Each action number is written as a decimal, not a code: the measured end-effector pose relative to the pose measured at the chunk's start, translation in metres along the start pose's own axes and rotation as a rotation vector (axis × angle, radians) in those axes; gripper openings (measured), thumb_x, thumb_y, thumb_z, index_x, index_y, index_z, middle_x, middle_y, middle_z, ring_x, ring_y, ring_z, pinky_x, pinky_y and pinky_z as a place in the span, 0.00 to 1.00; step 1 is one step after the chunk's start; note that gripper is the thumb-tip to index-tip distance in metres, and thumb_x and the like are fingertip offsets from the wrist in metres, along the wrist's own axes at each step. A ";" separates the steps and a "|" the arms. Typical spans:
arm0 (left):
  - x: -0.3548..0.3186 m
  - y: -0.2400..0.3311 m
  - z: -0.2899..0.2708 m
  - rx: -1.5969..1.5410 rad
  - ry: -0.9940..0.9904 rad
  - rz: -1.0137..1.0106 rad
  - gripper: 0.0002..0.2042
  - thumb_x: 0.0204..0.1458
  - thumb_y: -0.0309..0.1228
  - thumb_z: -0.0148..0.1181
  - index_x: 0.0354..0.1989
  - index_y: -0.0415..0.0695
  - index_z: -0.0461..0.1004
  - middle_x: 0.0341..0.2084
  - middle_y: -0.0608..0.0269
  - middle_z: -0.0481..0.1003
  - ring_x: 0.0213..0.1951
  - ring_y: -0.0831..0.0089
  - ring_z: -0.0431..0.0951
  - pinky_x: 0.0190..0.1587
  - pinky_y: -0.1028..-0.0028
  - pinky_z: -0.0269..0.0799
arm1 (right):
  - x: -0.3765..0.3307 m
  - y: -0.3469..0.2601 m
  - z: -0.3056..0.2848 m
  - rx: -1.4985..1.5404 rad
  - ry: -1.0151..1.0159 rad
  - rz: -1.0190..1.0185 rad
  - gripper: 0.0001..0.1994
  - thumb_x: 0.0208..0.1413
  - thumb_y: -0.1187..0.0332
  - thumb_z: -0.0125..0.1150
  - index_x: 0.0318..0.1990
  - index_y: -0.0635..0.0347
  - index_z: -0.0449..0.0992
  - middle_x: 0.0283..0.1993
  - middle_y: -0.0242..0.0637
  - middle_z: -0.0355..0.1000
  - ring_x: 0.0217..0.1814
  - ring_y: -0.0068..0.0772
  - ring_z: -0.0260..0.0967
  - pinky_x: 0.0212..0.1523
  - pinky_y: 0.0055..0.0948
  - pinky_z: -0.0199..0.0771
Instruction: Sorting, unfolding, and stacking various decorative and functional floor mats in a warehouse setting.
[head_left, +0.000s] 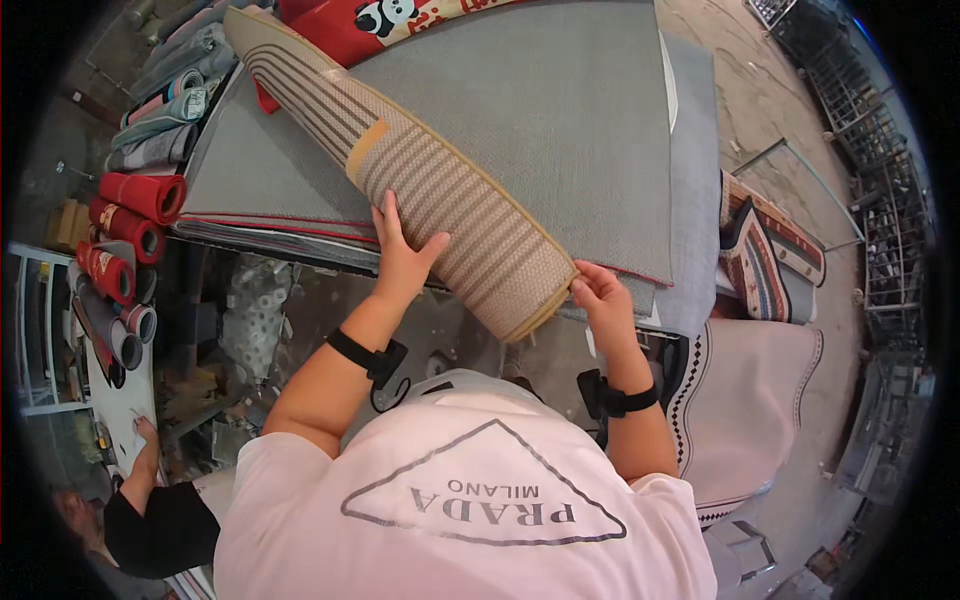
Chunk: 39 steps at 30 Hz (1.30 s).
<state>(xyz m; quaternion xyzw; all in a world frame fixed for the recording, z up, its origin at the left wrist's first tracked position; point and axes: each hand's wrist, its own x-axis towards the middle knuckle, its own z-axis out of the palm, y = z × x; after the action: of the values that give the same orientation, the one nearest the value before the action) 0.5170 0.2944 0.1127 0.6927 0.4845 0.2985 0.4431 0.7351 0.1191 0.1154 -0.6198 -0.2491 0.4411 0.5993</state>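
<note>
A beige rug [460, 220] with brown stripes and a tan bound edge is rolled up. It lies slantwise over a stack of flat grey mats [560, 90], with its near end jutting past the stack's front edge. My left hand [405, 260] rests against the roll's left side, thumb and forefinger spread apart; its other fingers are mostly hidden. At the near right end, my right hand [603, 297] pinches the rug's bound edge between thumb and fingers. A strip of orange tape [367, 148] sits on the roll.
Red rolled mats [145, 198] and grey rolls [165, 105] are piled at left. A red mat with a panda [390, 18] lies at the far edge. Patterned rugs [770, 255] and a pale rug [750, 400] lie at right. Another person's arm [147, 460] shows lower left.
</note>
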 end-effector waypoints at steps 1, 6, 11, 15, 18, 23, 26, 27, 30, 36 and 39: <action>0.000 -0.001 0.000 0.015 -0.001 0.004 0.49 0.37 0.45 0.62 0.60 0.49 0.32 0.57 0.37 0.25 0.60 0.46 0.34 0.56 0.57 0.47 | 0.000 -0.001 -0.001 0.002 -0.002 -0.001 0.15 0.48 0.75 0.53 0.45 0.67 0.66 0.33 0.29 0.68 0.30 0.14 0.61 0.31 0.14 0.62; 0.000 -0.001 0.000 0.028 -0.004 0.003 0.49 0.36 0.47 0.62 0.60 0.47 0.31 0.57 0.36 0.26 0.60 0.47 0.33 0.57 0.57 0.44 | -0.001 -0.003 -0.002 -0.017 -0.032 0.023 0.15 0.49 0.76 0.51 0.46 0.69 0.65 0.39 0.35 0.69 0.40 0.21 0.65 0.43 0.20 0.65; 0.000 -0.008 0.000 0.026 0.001 0.034 0.50 0.36 0.48 0.62 0.60 0.46 0.31 0.57 0.36 0.27 0.60 0.47 0.34 0.57 0.57 0.44 | -0.002 -0.006 0.000 0.006 -0.030 0.030 0.14 0.49 0.77 0.51 0.45 0.68 0.65 0.39 0.35 0.69 0.39 0.21 0.65 0.42 0.19 0.65; 0.001 -0.009 0.001 0.020 0.002 0.067 0.50 0.35 0.48 0.62 0.60 0.46 0.31 0.57 0.36 0.28 0.60 0.47 0.35 0.57 0.58 0.44 | -0.001 -0.008 -0.002 0.018 -0.027 0.042 0.14 0.49 0.77 0.51 0.44 0.68 0.66 0.38 0.35 0.69 0.39 0.21 0.66 0.42 0.20 0.65; -0.001 -0.003 0.001 0.020 -0.010 0.053 0.49 0.37 0.47 0.61 0.60 0.44 0.32 0.58 0.40 0.31 0.60 0.51 0.36 0.58 0.59 0.42 | -0.001 -0.004 -0.003 0.044 -0.030 0.025 0.13 0.48 0.77 0.51 0.44 0.68 0.66 0.38 0.36 0.69 0.39 0.21 0.66 0.42 0.20 0.65; 0.000 -0.017 0.000 0.056 0.002 0.089 0.50 0.35 0.47 0.63 0.60 0.48 0.31 0.57 0.36 0.28 0.60 0.47 0.36 0.57 0.59 0.46 | -0.004 -0.005 0.000 0.055 -0.032 0.023 0.13 0.48 0.77 0.52 0.43 0.68 0.66 0.38 0.36 0.69 0.39 0.21 0.66 0.42 0.20 0.66; 0.001 -0.016 0.002 0.050 0.005 0.084 0.49 0.35 0.45 0.63 0.60 0.48 0.31 0.57 0.36 0.28 0.60 0.47 0.36 0.57 0.59 0.46 | -0.004 -0.006 0.000 0.064 -0.035 0.018 0.13 0.48 0.77 0.52 0.44 0.68 0.67 0.38 0.36 0.69 0.38 0.21 0.66 0.42 0.20 0.66; 0.002 -0.016 0.002 0.046 0.001 0.083 0.49 0.35 0.45 0.63 0.60 0.48 0.31 0.57 0.35 0.28 0.60 0.47 0.36 0.57 0.59 0.45 | -0.005 -0.007 0.000 0.068 -0.030 0.017 0.13 0.48 0.78 0.52 0.44 0.68 0.67 0.38 0.36 0.69 0.38 0.21 0.66 0.42 0.20 0.66; 0.003 -0.016 0.001 0.044 0.009 0.100 0.49 0.35 0.43 0.64 0.60 0.47 0.32 0.57 0.35 0.29 0.60 0.46 0.37 0.57 0.60 0.45 | -0.003 -0.007 0.001 0.032 -0.006 0.003 0.12 0.47 0.76 0.54 0.41 0.67 0.68 0.36 0.34 0.70 0.37 0.21 0.66 0.40 0.20 0.66; -0.001 -0.016 -0.007 0.106 0.057 0.127 0.48 0.35 0.38 0.64 0.60 0.45 0.34 0.56 0.32 0.31 0.60 0.45 0.36 0.58 0.62 0.41 | -0.021 0.004 -0.002 -0.099 -0.058 0.294 0.15 0.50 0.56 0.50 0.37 0.58 0.67 0.33 0.30 0.67 0.36 0.22 0.64 0.37 0.23 0.64; -0.003 0.002 -0.004 0.035 0.005 0.081 0.45 0.37 0.34 0.62 0.59 0.40 0.35 0.57 0.36 0.33 0.61 0.50 0.34 0.59 0.64 0.37 | -0.027 0.026 0.017 0.232 -0.192 0.263 0.18 0.52 0.56 0.47 0.45 0.57 0.64 0.42 0.29 0.65 0.44 0.23 0.62 0.45 0.24 0.61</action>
<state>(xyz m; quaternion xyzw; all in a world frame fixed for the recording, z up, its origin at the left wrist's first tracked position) 0.5136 0.2928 0.1159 0.7188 0.4624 0.3090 0.4172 0.7019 0.1016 0.0994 -0.5288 -0.1693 0.5985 0.5775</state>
